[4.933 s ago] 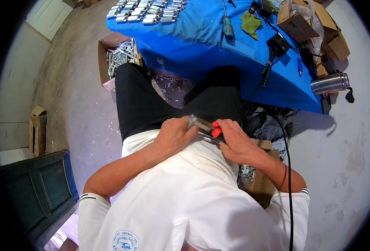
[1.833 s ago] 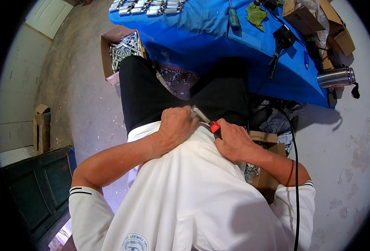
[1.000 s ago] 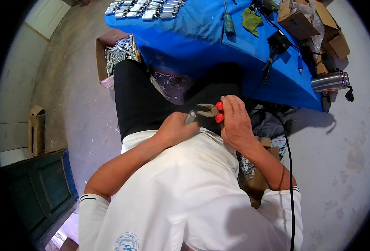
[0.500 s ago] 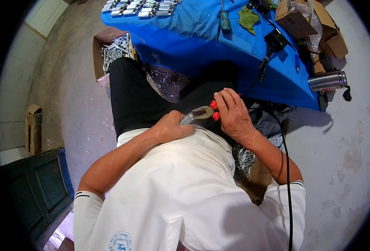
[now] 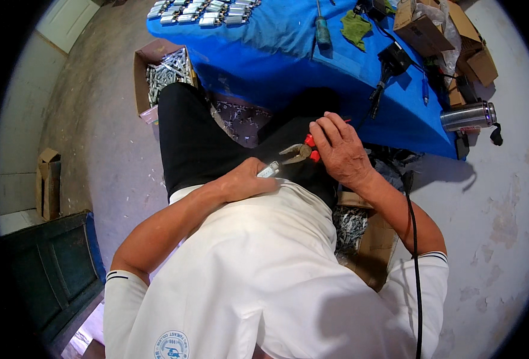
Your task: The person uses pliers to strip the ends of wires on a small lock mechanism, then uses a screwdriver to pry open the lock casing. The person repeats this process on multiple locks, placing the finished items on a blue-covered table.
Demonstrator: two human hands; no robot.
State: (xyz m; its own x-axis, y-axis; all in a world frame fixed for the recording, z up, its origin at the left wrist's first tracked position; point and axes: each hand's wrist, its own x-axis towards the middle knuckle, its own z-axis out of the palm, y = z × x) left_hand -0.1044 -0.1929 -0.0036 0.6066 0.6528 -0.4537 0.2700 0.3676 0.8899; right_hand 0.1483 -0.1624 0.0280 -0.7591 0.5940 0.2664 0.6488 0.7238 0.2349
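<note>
In front of my waist my left hand (image 5: 247, 180) is closed around a small silver rectangular block (image 5: 269, 170); one end with a metal tip sticks out past the thumb. My right hand (image 5: 341, 149) grips a pair of pliers by its red handles, partly hidden by the fingers. The jaws of the pliers (image 5: 300, 154) are spread apart and point at the block, with a small gap between them. Several similar silver blocks (image 5: 201, 12) lie in rows on the blue-covered table (image 5: 258, 60).
A cardboard box (image 5: 141, 78) full of silver pieces stands left of my knee. A screwdriver (image 5: 322, 33), a green cloth (image 5: 355, 29), black adapters (image 5: 394, 58) and a steel flask (image 5: 468, 116) rest on the table. A black cable (image 5: 413, 239) hangs across my right arm.
The pliers have come off the silver block and moved slightly right with my right hand; their jaws are now spread wider. My left hand has stayed in place.
</note>
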